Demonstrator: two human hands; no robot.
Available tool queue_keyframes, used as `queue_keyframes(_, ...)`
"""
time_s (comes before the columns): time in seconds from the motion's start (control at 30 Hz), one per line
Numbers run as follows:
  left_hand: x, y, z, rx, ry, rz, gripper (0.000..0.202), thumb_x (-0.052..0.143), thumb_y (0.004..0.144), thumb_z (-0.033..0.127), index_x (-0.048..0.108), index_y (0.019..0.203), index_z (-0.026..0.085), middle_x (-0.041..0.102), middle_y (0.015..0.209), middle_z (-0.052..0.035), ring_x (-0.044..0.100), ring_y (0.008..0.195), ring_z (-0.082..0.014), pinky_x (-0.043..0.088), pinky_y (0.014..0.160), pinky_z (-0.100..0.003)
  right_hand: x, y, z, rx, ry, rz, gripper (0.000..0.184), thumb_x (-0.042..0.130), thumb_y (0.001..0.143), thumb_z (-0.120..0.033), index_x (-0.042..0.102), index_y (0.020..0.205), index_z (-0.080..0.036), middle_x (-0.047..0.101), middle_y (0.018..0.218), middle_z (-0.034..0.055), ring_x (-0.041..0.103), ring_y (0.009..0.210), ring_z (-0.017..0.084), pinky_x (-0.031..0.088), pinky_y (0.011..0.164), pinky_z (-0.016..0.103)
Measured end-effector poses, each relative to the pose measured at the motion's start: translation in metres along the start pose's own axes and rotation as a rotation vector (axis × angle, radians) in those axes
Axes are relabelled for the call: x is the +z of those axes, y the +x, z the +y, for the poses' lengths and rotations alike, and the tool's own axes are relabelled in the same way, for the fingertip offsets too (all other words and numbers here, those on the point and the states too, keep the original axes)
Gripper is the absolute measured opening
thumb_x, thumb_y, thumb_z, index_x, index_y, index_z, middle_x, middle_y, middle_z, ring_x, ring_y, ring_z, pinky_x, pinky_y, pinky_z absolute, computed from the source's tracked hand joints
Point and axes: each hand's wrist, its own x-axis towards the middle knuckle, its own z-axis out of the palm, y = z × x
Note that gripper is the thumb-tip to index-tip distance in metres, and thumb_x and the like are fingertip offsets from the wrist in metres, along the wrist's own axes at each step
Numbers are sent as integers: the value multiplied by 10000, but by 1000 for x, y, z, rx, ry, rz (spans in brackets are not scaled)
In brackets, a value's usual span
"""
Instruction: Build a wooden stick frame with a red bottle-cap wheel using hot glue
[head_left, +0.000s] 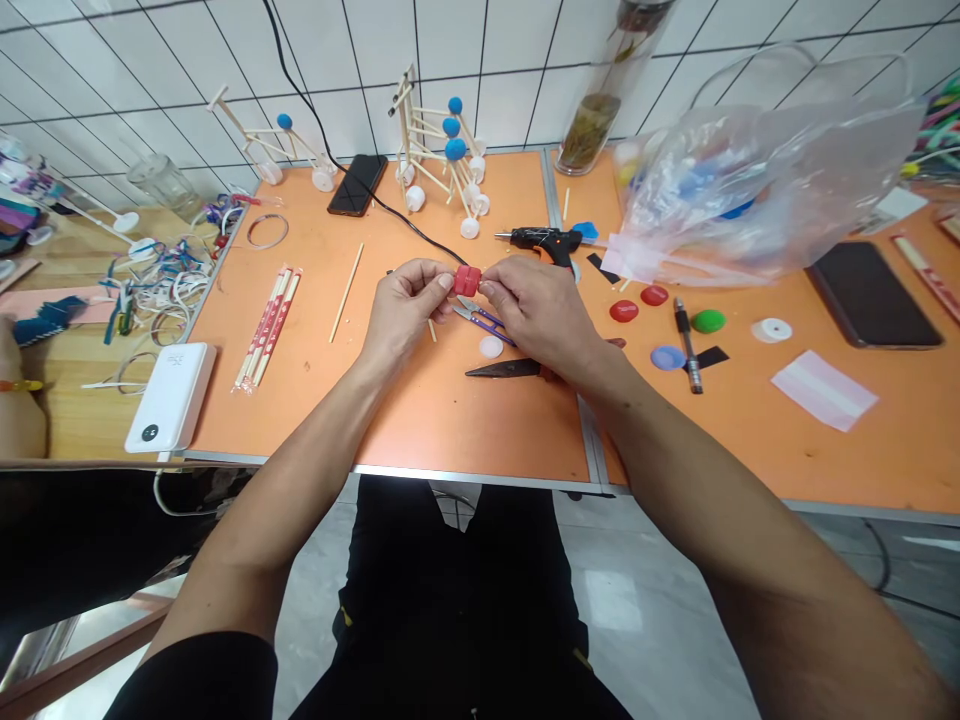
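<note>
Between my two hands, above the orange table (420, 420), is a small red ribbed piece (468, 280) that looks like bottle caps put together. My left hand (405, 310) pinches its left side with thumb and fingers. The right side is pinched by my right hand (540, 305). Just below lie small scissors (486, 322), partly covered by my right hand, and a white disc (491, 347). Larger dark-bladed scissors (510, 368) lie nearer the edge, their handles mostly under my right wrist. Behind my right hand rests a black glue gun (544, 240).
Stick models with blue balls and white wheels (450, 150) stand at the back beside a phone (358, 185). Wrapped chopsticks (268, 328) and a white power bank (171, 398) lie left. Right are red caps (624, 311), a pen (686, 345) and a plastic bag (750, 190). Another person's arm (19, 400) shows far left.
</note>
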Motion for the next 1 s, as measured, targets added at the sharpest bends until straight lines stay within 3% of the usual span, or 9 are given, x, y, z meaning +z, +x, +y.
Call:
queue_keyframes(0.17,2,-1,6,-69,-35,-41,467,1013,864,639,853,1082,258,875,978,-39,780,739,-151,626,650,-264,-1,-1,2,26,16,15,533,434,1210,-682,651,894,-311,722,875,86,668,852,306,559,814,494)
queue_keyframes(0.27,0,1,5,-72,-53,-69,557,1063,792,637,872,1132,238,896,1010,-62,835,810,-186,682,760,-305,-2,0,1,27,20,-3,549,432,1208,-699,676,916,-303,726,888,87,671,863,301,556,821,482)
queue_keyframes(0.4,-3,3,2,-49,-73,-34,630,1111,698,644,897,1105,213,913,1044,-75,851,836,-191,703,854,-329,-3,0,-1,19,-19,-49,515,417,1233,-614,727,1011,-268,766,979,115,706,953,318,556,890,482)
queue_keyframes(0.57,-2,2,2,-82,-119,-49,598,1129,678,623,916,1075,230,921,1050,-55,838,802,-158,714,856,-300,-5,-1,-2,-7,-121,-121,472,379,1252,-500,754,1123,-245,792,1117,157,722,1101,350,547,974,489)
queue_keyframes(0.73,-4,1,7,-147,-130,-86,581,1147,657,593,907,1048,236,918,1025,-41,857,845,-161,723,855,-287,-4,-2,-2,-35,-185,-142,469,355,1255,-458,750,1141,-233,793,1129,158,712,1089,344,533,924,469)
queue_keyframes(1.0,-4,0,7,-142,-130,-92,592,1166,620,572,905,1015,217,921,1010,-52,866,872,-181,736,906,-326,-8,-1,-4,-43,-190,-170,468,354,1252,-486,710,1058,-253,724,1046,124,657,987,310,481,850,439)
